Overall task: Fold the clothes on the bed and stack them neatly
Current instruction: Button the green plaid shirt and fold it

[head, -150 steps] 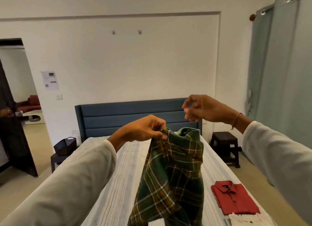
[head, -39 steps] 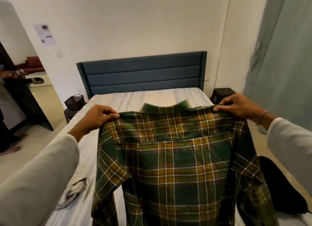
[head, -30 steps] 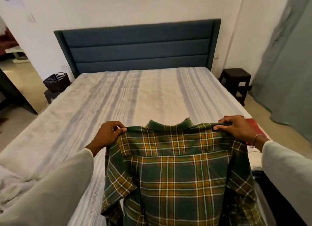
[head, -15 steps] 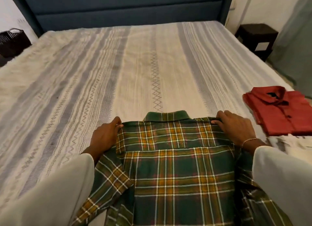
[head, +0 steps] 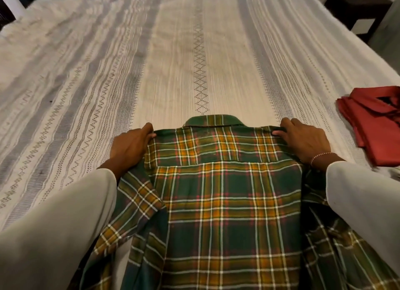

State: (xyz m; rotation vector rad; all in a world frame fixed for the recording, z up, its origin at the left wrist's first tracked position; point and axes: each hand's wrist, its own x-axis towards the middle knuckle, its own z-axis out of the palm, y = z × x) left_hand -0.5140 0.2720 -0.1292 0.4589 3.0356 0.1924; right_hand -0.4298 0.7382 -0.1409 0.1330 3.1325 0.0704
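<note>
A green and yellow plaid shirt (head: 229,203) lies back side up on the bed (head: 173,62), collar pointing away from me. My left hand (head: 129,148) pinches its left shoulder corner with the thumb on top. My right hand (head: 305,141) pinches the right shoulder corner the same way. Both sleeves spread out to the sides under my forearms. A folded red shirt (head: 376,123) sits at the bed's right edge.
The striped white and grey bedspread stretches wide beyond the collar and to the left. A dark stool (head: 357,10) stands off the bed's far right corner. A bit of white cloth (head: 392,173) shows below the red shirt.
The plaid shirt went from hanging in the air to lying flat on the bed, both hands still on its shoulders. My view has tilted down toward the bedspread.
</note>
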